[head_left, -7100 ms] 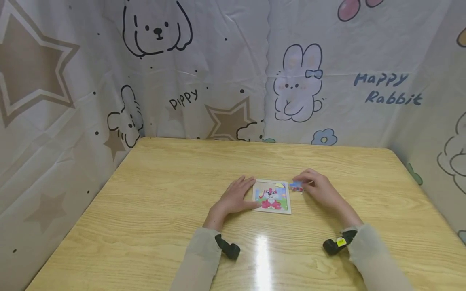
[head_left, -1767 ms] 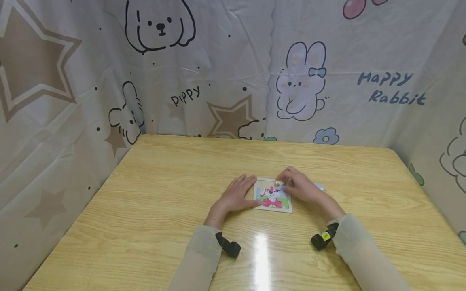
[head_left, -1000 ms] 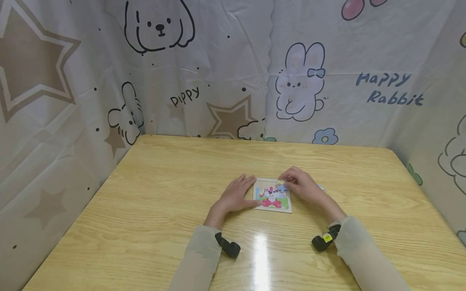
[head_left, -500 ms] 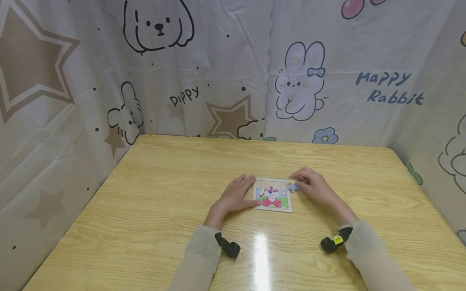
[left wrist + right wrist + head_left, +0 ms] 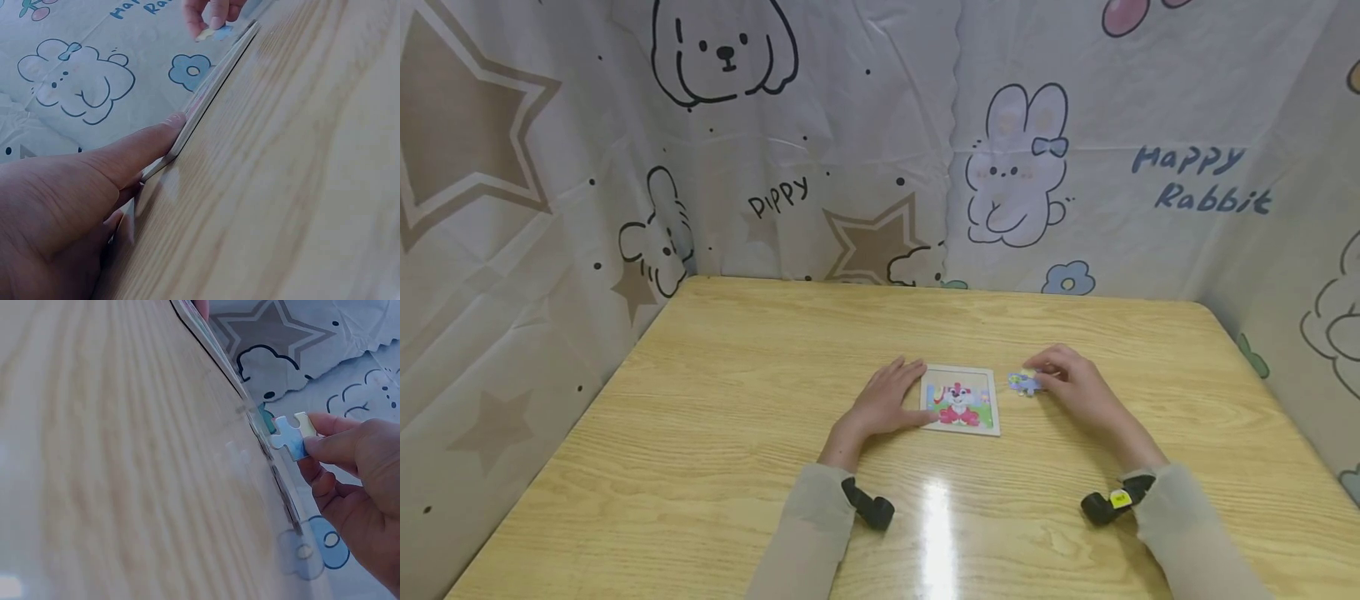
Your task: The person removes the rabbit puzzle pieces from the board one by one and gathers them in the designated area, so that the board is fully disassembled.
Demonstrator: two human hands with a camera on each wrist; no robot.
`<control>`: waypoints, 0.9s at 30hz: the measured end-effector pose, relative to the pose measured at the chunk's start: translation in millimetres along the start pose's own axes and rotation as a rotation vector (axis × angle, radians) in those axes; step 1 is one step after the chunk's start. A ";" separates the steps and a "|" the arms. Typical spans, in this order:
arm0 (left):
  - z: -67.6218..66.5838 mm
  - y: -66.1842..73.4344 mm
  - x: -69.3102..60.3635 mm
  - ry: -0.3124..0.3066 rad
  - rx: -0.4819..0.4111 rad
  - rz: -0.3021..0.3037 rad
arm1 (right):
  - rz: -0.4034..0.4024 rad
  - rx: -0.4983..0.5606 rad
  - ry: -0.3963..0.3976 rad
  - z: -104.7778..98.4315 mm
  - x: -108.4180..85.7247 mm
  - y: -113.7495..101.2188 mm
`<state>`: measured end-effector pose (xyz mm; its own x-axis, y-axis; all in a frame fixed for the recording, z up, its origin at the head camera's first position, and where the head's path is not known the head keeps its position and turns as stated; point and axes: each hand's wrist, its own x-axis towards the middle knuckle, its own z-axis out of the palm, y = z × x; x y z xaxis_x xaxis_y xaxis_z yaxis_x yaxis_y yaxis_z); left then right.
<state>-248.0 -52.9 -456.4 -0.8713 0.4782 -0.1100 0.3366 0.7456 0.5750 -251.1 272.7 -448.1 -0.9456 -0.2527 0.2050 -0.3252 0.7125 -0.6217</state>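
A square puzzle board (image 5: 960,431) with a pale frame lies on the table, its lower part showing a pink and white animal; the strip along its top is bare. The left hand (image 5: 883,406) rests at the board's left side, thumb on the frame's edge, fingers spread. In the right wrist view the right hand (image 5: 365,465) pinches a blue and pale yellow puzzle piece (image 5: 289,437) between thumb and forefinger. The head view has the right hand (image 5: 1075,392) to the right of the board, over some blue pieces (image 5: 1019,382) that it partly hides.
The wooden table (image 5: 737,375) reaches back to a printed cloth (image 5: 865,150) that hangs behind and on both sides. A black wrist camera (image 5: 872,510) is strapped at the left sleeve, another (image 5: 1101,507) at the right sleeve.
The right hand has moved right, off the board, carrying the piece it was holding over the board's upper right corner. The left hand and the board have stayed in place.
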 end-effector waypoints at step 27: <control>0.8 -0.8 0.7 0.002 -0.013 -0.001 | 0.066 -0.066 0.084 -39.0 -35.0 33.8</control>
<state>-248.6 -52.8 -457.6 -0.8724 0.4765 -0.1086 0.3313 0.7400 0.5853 -229.5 331.2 -446.7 -0.9618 -0.1499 0.2291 -0.2592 0.7679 -0.5858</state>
